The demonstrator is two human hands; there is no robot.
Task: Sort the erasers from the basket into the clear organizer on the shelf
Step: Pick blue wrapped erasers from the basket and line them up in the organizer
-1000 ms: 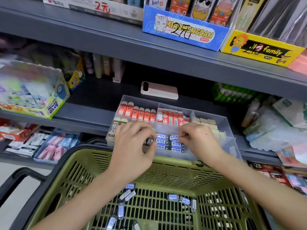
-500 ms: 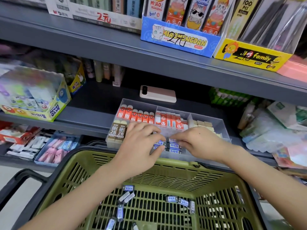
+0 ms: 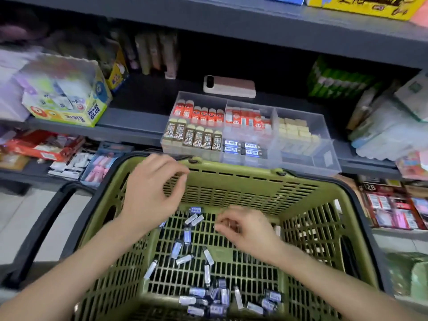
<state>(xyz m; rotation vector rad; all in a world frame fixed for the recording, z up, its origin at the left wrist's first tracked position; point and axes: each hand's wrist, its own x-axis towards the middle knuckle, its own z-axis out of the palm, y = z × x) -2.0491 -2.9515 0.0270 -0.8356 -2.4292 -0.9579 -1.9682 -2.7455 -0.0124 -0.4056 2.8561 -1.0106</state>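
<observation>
A green basket [image 3: 231,172] sits below the shelf edge. Several small blue-and-white erasers [image 3: 208,295] lie on its floor, with more loose ones [image 3: 186,236] near the middle. The clear organizer [image 3: 324,140] stands on the shelf just behind the basket. It holds red, brown 2B and cream erasers, and several blue ones [image 3: 243,149] in a front compartment. My left hand [image 3: 152,193] hovers over the basket's far left, fingers loosely curled and empty. My right hand [image 3: 247,230] is low in the basket, fingers curled down over erasers; I see nothing held in it.
A pink phone [image 3: 229,86] lies on the shelf behind the organizer. A glue display box [image 3: 67,100] stands to the left. An upper shelf [image 3: 231,26] overhangs. The basket's black handle [image 3: 46,228] hangs at the left. Packaged stationery fills the lower shelves on both sides.
Both hands have drawn back from the organizer's blue-eraser compartment and dropped into the basket. The view has tilted down.
</observation>
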